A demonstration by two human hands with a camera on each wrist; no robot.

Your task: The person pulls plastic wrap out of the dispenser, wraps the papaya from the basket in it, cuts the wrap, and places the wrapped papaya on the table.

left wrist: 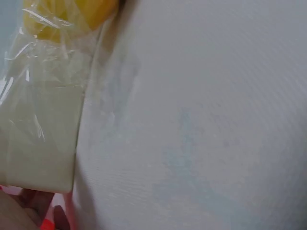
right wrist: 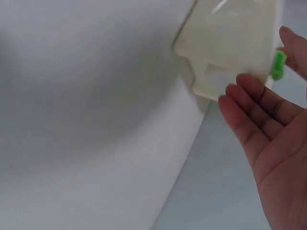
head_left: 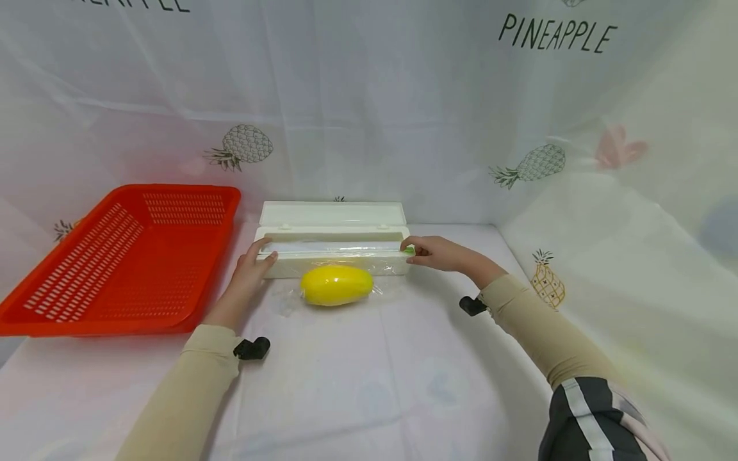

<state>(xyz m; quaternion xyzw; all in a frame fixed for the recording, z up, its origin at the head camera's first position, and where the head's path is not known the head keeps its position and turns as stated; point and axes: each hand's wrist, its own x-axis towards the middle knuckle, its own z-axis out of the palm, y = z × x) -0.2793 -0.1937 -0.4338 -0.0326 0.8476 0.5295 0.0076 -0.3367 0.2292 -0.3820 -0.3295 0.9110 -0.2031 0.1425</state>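
Observation:
A white cling film dispenser box (head_left: 334,266) stands with its lid (head_left: 333,212) raised, a roll of clear film (head_left: 334,246) inside. Film hangs over the front, where a glossy yellow oval fruit-like piece (head_left: 337,285) lies against it, seemingly covered by the film. My left hand (head_left: 245,275) grips the box's left end, thumb at the front edge; only some fingers (left wrist: 19,213) show in the left wrist view. At the right end, my right hand (head_left: 438,253) pinches a small green slider (right wrist: 278,65), the other fingers extended beside the box end.
A red perforated plastic basket (head_left: 198,307) stands to the left, close to my left forearm. Behind the box rises a white cloth backdrop (head_left: 369,153) with printed pineapples. White cloth (head_left: 357,384) covers the table in front.

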